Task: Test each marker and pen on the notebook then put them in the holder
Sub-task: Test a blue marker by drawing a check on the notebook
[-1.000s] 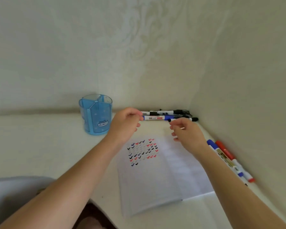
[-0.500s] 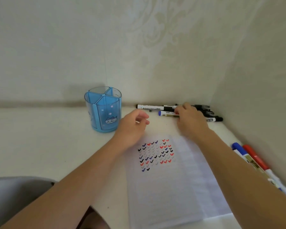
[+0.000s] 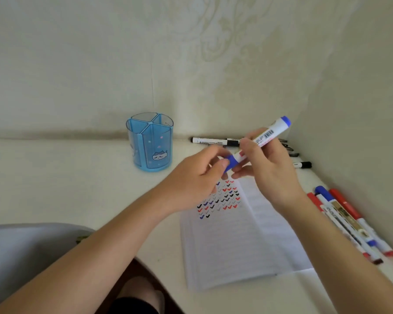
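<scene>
Uncapping step here: our right hand point(image 3: 270, 171) grips the white-barrelled blue marker point(image 3: 267, 134) above the far end of the lined paper notebook point(image 3: 236, 241), left hand point(image 3: 196, 180) fingers point(image 3: 210, 154) pinching its blue cap point(image 3: 231, 160). Next we'd pull it straight off, then tick the page.

Holder point(image 3: 150, 145) left of notebook point(image 3: 241, 234); markers point(image 3: 349, 223) right.

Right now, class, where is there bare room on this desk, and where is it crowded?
Bare: the desk left of the holder, and the strip between holder and notebook. Crowded: the back corner, lined with pens, and the right wall, lined with markers. The left hand and right hand hold the blue marker.
</scene>
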